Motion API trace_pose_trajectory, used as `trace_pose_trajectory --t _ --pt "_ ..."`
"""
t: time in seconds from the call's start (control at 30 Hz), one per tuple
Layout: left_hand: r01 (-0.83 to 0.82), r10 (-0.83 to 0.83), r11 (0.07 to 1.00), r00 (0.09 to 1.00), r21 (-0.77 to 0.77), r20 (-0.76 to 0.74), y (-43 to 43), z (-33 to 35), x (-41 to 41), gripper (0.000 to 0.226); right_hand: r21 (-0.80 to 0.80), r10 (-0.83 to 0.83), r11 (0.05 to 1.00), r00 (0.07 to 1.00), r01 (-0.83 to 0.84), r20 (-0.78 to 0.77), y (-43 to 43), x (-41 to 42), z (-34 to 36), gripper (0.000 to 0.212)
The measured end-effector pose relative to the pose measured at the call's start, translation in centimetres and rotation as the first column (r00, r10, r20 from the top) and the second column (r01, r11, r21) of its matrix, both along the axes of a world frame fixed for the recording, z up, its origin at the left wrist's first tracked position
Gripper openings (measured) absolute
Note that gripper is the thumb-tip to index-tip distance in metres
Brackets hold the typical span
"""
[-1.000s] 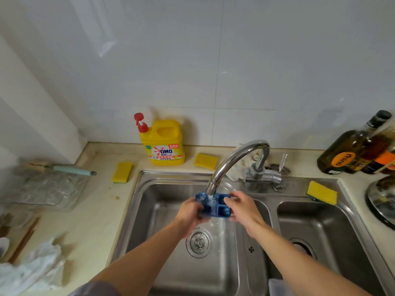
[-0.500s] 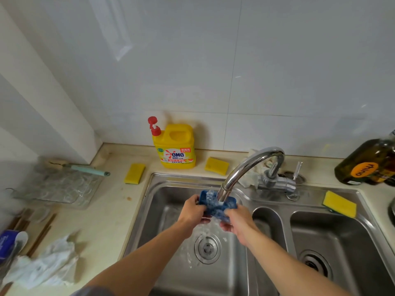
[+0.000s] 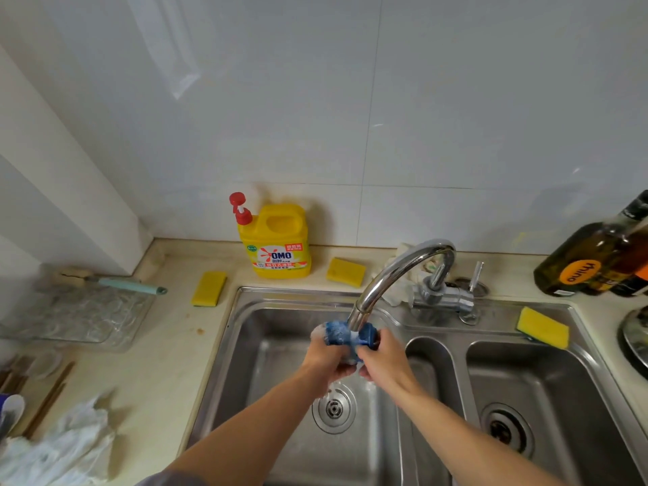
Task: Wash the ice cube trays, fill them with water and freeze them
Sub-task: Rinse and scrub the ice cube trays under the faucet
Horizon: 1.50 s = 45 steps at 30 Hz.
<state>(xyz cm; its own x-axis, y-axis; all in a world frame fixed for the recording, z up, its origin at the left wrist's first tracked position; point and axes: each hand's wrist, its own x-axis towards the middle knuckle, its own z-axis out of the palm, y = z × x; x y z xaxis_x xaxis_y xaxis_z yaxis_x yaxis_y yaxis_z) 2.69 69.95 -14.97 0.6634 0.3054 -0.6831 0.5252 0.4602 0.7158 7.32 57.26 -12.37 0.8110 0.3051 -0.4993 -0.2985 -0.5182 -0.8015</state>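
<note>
The ice cube tray, gripped between left hand and right hand, is under the faucet spout, over the left basin of the sink. The detergent bottle stands behind the sink at the wall; oil bottles stand far right.

The ice cube tray under the faucet is deep blue, whitened by water, and the faucet is mirror-bright silver. Left of the faucet, the detergent jug is yellow with a red pump and a red-and-white label. Right of it, the sponge is yellow and the bottle dark amber with an orange label.
</note>
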Motion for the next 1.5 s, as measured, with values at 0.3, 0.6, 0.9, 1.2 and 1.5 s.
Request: trace_pose_trajectory --t 0.3,0.6,0.9,1.2,1.5 --pt "0.218 -0.222 0.916 0.975 0.337 -0.028 1.0 1.7 0.4 0.043 0.073 -0.069 0.994 0.980 0.085 -0.189 -2.0 1.4 0.8 0.029" --pt "-0.011 0.029 0.972 0.997 0.235 -0.073 0.8 2.3 0.2 0.046 0.112 -0.019 0.993 0.984 0.039 -0.175 -0.4 0.0 0.6 0.007" --pt "0.051 -0.031 0.984 0.993 0.173 -0.113 0.3 2.1 -0.3 0.021 -0.022 0.122 0.992 0.992 -0.121 0.036 -0.5 -0.6 0.8 0.023" --pt "0.400 -0.366 0.721 0.913 0.565 -0.179 2.0 3.2 0.3 0.019 0.204 0.035 0.979 0.990 -0.006 -0.137 -0.9 0.8 2.2 0.058" --pt "0.252 -0.262 0.953 0.964 0.170 0.035 2.3 2.6 0.1 0.023 0.219 -0.129 0.963 0.983 0.155 -0.130 -1.3 1.6 2.2 0.026"
